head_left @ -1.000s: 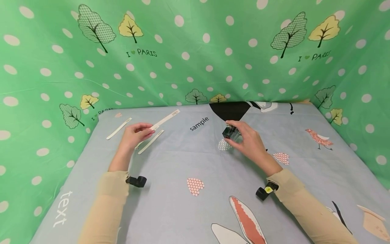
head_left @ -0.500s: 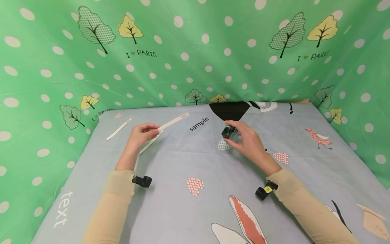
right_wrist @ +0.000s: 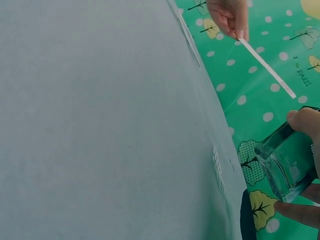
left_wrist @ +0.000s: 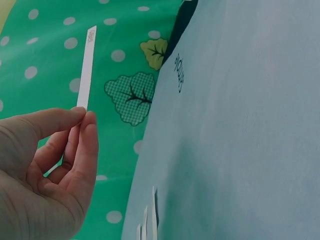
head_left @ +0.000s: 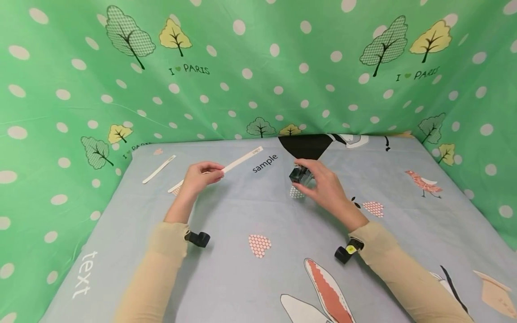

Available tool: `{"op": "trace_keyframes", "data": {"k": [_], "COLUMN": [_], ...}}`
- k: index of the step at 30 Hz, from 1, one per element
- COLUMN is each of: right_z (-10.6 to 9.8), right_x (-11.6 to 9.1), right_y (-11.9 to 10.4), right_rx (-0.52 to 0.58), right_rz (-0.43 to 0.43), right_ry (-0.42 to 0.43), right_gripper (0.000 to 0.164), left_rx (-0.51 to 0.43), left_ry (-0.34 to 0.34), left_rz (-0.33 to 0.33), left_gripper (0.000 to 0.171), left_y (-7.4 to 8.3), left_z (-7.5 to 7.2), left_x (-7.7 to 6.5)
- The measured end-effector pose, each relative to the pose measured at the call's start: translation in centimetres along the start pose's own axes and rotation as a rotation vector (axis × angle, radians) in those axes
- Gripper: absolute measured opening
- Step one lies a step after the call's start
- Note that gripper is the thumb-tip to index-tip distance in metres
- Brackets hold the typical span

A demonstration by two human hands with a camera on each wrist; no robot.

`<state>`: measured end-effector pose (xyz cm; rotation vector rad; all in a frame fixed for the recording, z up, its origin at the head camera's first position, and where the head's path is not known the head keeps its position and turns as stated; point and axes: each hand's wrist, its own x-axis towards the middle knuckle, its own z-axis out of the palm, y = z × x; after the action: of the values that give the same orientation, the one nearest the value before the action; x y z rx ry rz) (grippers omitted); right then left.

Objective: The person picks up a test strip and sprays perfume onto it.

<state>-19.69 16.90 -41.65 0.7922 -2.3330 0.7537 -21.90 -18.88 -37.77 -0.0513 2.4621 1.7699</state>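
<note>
My left hand (head_left: 202,178) pinches a narrow white perfume test strip (head_left: 244,159) between thumb and fingertips. The strip slants up and to the right, with small print near its far end. In the left wrist view, the strip (left_wrist: 87,70) stands out beyond the thumb. My right hand (head_left: 325,184) grips a dark, clear-sided glass perfume bottle (head_left: 300,175) above the cloth, thumb on one side and fingers on the other. The right wrist view has the bottle (right_wrist: 285,160) tilted, with the strip's tip (right_wrist: 290,92) pointing toward it, a gap between them.
One white strip (head_left: 159,169) lies at the far left of the printed grey-blue cloth (head_left: 226,278). Another strip (head_left: 175,185) lies partly behind my left hand. A green dotted curtain (head_left: 258,54) encloses the back and sides.
My left hand has moved right with the strip, bringing its tip nearer the bottle. My right hand, still holding the bottle, has shifted slightly left.
</note>
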Motion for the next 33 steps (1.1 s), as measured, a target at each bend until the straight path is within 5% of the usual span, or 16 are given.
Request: {"op": "trace_keyframes", "data": {"k": [33], "right_z": [1.6], "right_x": [1.7], "right_y": [-1.5], "right_rx": [0.028], "right_rz": [-0.035], "right_ry": [0.037], "right_gripper": [0.062], "left_rx": [-0.003], "left_ry": [-0.052], "left_rz": [0.032], "left_gripper": [0.028], "left_y": [0.4], "left_z": [2.6], "left_x": [-0.2]}}
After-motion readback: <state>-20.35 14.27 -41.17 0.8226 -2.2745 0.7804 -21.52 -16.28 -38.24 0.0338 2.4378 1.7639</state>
